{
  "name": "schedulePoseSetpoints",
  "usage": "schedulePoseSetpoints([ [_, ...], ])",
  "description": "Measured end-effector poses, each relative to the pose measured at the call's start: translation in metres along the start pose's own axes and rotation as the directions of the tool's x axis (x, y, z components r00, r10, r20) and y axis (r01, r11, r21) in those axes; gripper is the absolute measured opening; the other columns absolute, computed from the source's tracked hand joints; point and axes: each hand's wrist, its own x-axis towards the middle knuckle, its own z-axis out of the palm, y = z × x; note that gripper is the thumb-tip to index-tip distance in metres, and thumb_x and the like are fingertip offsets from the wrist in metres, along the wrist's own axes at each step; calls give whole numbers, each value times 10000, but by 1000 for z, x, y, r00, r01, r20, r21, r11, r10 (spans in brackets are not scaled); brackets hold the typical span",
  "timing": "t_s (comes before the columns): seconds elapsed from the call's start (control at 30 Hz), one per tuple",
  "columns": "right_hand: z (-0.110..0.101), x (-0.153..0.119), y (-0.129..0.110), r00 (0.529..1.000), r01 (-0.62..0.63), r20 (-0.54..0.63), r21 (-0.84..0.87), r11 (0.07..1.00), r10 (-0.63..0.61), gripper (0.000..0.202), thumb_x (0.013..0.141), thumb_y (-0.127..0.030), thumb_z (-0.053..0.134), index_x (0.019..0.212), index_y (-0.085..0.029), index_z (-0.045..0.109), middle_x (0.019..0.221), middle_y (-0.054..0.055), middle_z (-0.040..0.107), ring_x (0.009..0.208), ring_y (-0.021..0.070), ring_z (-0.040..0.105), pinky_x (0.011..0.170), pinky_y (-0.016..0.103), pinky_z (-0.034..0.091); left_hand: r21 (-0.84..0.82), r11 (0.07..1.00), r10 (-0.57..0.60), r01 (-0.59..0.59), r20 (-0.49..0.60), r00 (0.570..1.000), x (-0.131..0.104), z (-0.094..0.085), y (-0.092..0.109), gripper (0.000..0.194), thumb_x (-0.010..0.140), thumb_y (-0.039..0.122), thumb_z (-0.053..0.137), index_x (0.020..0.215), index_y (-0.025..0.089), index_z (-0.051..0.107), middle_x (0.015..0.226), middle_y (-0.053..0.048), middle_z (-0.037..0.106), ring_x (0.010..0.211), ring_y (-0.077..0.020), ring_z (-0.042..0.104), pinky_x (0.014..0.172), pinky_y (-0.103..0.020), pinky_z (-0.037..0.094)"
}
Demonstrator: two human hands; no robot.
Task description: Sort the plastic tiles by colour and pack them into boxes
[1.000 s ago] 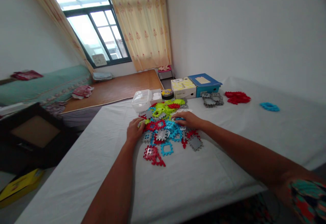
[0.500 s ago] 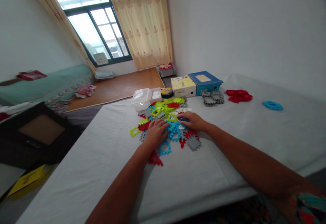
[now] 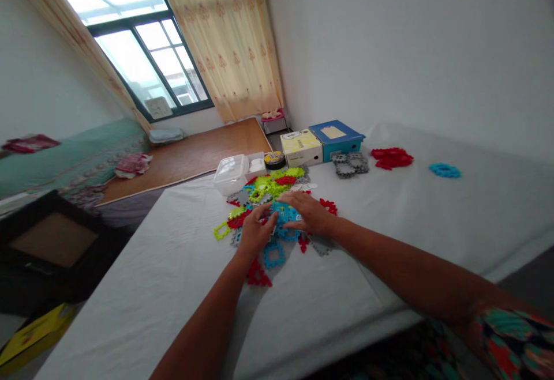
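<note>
A heap of toothed plastic building pieces in lime, red, grey and blue lies on the white cloth. My left hand [image 3: 255, 233] is at the left side of several blue toothed pieces [image 3: 284, 214], its fingers and thumb closed on their edge. From the right, my right hand [image 3: 312, 215] curves round the same blue pieces, thumb below and fingers above. Its fingertips partly hide them. Nearer to me lie a square blue frame piece [image 3: 274, 255] and a red toothed piece [image 3: 258, 275]. Lime pieces [image 3: 270, 185] lie beyond my hands.
Behind the heap stand a clear plastic box [image 3: 231, 173], a round tin [image 3: 274, 160], a yellow-white box [image 3: 302, 147] and a blue box [image 3: 336, 138]. To the right lie grouped grey pieces [image 3: 350, 164], red pieces [image 3: 392, 158] and blue pieces [image 3: 445, 170].
Both hands have come closer together around the blue pieces, and the right hand has swung inward over them. The camera view has turned slightly to the right.
</note>
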Motion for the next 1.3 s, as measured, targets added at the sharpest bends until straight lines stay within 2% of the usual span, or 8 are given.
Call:
schedulePoseSetpoints([
  [0.17, -5, 3, 1, 999, -49, 6, -136, 990, 50, 605, 838, -352, 678, 1391, -230, 465, 1290, 115, 587, 1199, 270, 498, 995, 458, 418, -66, 998, -1, 2, 10, 1000, 2, -4, 4, 389, 867, 445, 555, 1117, 166, 657, 966, -73, 737, 870, -216, 691, 803, -344, 548],
  [0.37, -68, -25, 88, 893, -436, -230, -238, 868, 386, 504, 790, -315, 699, 1260, -181, 577, 1219, 122, 639, 1090, 273, 557, 960, 437, 434, 17, 999, 37, -36, -29, 999, 7, -9, -10, 433, 893, 470, 511, 1209, 196, 623, 1121, -86, 710, 951, -229, 686, 850, -383, 550],
  [0.5, -154, -92, 150, 638, -759, -526, -307, 574, 562, 423, 799, -333, 653, 1179, -152, 617, 1199, 147, 635, 1100, 293, 544, 968, 444, 411, 120, 986, 119, -115, -25, 993, 10, -8, -22, 395, 889, 443, 505, 1157, 191, 649, 1105, -81, 713, 988, -235, 678, 910, -406, 530],
  [0.67, -226, -188, 178, 120, -987, -789, -160, -13, 603, 439, 818, -408, 601, 1195, -185, 613, 1217, 163, 605, 1130, 346, 483, 872, 504, 428, 209, 950, 242, -231, -31, 970, 11, -11, -25, 337, 892, 396, 487, 1108, 216, 671, 1108, -71, 705, 1017, -238, 663, 942, -417, 514],
  [0.8, -230, -222, 181, 3, -979, -749, -137, -149, 663, 428, 815, -414, 601, 1174, -186, 640, 1183, 179, 624, 1133, 369, 471, 861, 552, 405, 253, 933, 274, -256, -37, 961, 13, -16, -26, 314, 893, 366, 480, 1089, 222, 679, 1102, -64, 703, 1046, -237, 647, 961, -420, 501],
  [0.97, -217, -217, 182, 123, -987, -829, -159, -20, 546, 421, 827, -405, 574, 1190, -200, 633, 1296, 196, 568, 1200, 394, 414, 858, 584, 382, 306, 926, 248, -220, -56, 967, 15, -22, -34, 304, 905, 316, 454, 1080, 212, 679, 1084, -71, 705, 1059, -238, 630, 972, -433, 487],
  [1.13, -186, -169, 170, 571, -819, -679, -428, 382, 462, 384, 876, -289, 473, 1203, -158, 623, 1275, 161, 603, 1185, 332, 468, 937, 510, 395, 402, 871, 271, -281, 83, 959, 10, -19, -36, 299, 917, 298, 460, 1107, 202, 670, 1131, -82, 688, 1108, -231, 596, 1006, -426, 460],
  [1.3, -116, -85, 109, 908, -409, -115, -445, 797, 402, 351, 905, -335, 497, 1187, -185, 642, 1181, 114, 673, 1090, 267, 573, 953, 419, 431, 521, 771, 215, -366, 328, 920, -1, -12, -24, 397, 893, 364, 545, 1269, 245, 597, 1343, -53, 597, 1303, -283, 455, 1089, -502, 357],
])
